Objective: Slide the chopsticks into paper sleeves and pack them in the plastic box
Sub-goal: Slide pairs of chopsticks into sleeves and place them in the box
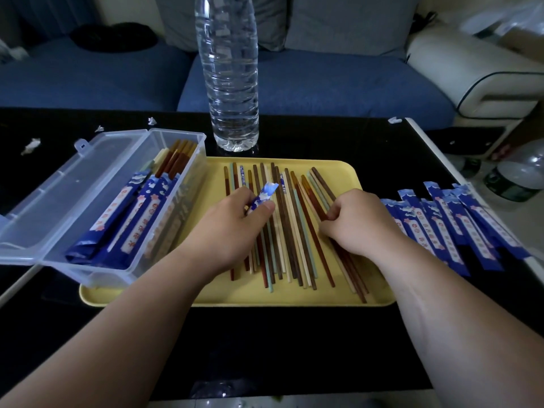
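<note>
Dark glossy surface (294, 334) before a blue sofa carries a yellow tray (206, 298) of loose chopsticks (290, 231), long axes running 6 to 12 o'clock. The left hand (229, 222) pinches a paper sleeve (266, 193), mouth toward 1 o'clock. The right hand (362, 222), at its 3 o'clock, curls its fingers onto the outer chopsticks, so it is the nearer. The plastic box (200, 148) lies open at 9 o'clock.

- paper sleeves (141, 213) in the plastic box (176, 133): a white strip down each with red characters, too blurred to read
- loose paper sleeves (441, 228) on the table (382, 142): the same red print, likewise unreadable
- two white chopsticks (242, 175) on the tray (344, 181): blue marks, too small to make out
</note>
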